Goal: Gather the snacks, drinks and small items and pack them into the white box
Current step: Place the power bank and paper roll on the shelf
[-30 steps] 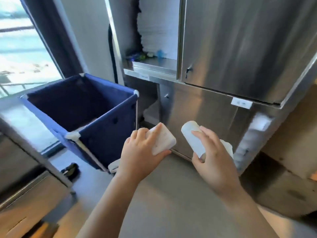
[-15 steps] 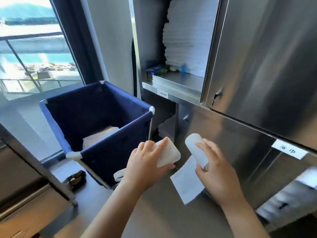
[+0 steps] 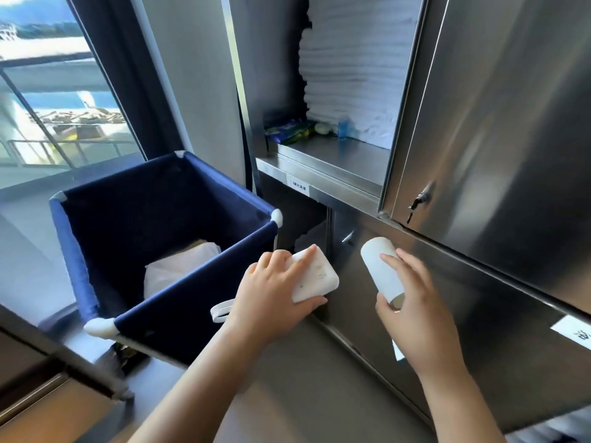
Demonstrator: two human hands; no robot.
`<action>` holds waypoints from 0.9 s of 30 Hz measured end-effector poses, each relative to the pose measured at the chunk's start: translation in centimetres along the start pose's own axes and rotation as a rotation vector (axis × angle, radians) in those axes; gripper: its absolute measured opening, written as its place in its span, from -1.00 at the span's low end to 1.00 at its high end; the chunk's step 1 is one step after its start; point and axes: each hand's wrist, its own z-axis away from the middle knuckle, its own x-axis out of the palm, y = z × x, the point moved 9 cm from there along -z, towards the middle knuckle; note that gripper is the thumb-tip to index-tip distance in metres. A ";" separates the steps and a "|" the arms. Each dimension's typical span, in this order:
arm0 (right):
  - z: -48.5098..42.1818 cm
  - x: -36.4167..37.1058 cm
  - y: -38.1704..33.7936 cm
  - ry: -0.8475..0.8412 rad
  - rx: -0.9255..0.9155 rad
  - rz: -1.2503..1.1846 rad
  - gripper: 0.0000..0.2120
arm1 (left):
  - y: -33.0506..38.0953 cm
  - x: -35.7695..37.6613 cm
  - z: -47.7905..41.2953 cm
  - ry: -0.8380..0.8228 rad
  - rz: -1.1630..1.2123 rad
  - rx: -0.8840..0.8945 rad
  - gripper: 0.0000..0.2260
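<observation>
— Gripping a flat white pack (image 3: pixel 315 274) in left hand (image 3: pixel 271 295): thumb hooking under the near edge, fingers curling over the top. Holding it in the air, level with the rim of a blue fabric cart (image 3: pixel 192 314) and just to its right.

— Noting. And on the other side?

— Wrapping right hand (image 3: pixel 415 311) round a white roll (image 3: pixel 382 271), fingers lying along its side, thumb beneath. Holding it tilted, leaving the upper end free. Carrying both in front of a steel cabinet (image 3: pixel 495 123), touching nothing else.

— Seeing the white box anywhere?

— Not finding it in this view. Seeing only the cart, with a white bag (image 3: pixel 179 270) lying at its bottom.

— Judging the step, then: carrying two small items toward packing. Spotting anything more to gather?

— Possibly. Noting, on the open shelf (image 3: pixel 335 158) above, a green-and-blue packet (image 3: pixel 287 131), a pale round item (image 3: pixel 322 127) and a small blue bottle (image 3: pixel 344 127), all just beside stacked white towels (image 3: pixel 355 75).

— Advising: keeping both holds firm without crushing the roll, probably hollow and soft. Locating the box before loosening either hand. Setting the pack down first, flat on the bottom, then laying the roll on its side next to it. Avoiding dropping either into the cart by mistake.
</observation>
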 end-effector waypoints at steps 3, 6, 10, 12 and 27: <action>-2.0 1.7 -0.3 -0.017 -0.038 0.011 -0.44 | -1.1 0.7 -1.5 0.002 0.004 -0.001 -0.31; -4.0 3.7 -0.6 -0.034 -0.051 0.027 -0.44 | -2.7 1.4 -3.3 -0.006 0.013 -0.009 -0.31; -7.6 6.9 -1.1 -0.047 -0.056 0.037 -0.43 | -5.8 2.3 -6.6 0.011 0.038 -0.029 -0.31; -9.9 8.6 -1.1 -0.042 -0.035 0.041 -0.42 | -7.6 2.9 -8.9 0.022 0.056 -0.020 -0.32; -30.1 17.3 0.3 0.131 0.143 0.198 -0.39 | -16.7 10.2 -35.4 -0.013 0.175 0.212 -0.31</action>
